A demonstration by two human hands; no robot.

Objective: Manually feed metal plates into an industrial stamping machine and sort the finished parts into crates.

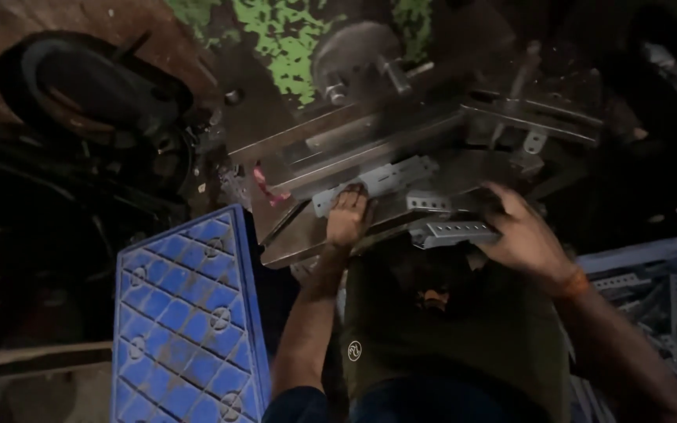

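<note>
On the press table (299,235), left hand (348,218) presses one perforated bracket (378,182); right hand (520,235) grips another (452,232).

Beside the left hand (348,218) the pale grey perforated metal bracket (378,182) shows rows of small holes, another lies by the right hand (523,235) with its orange wristband (575,283), and left of both stands a blue plastic crate (186,321) with diamond lattice.
</note>
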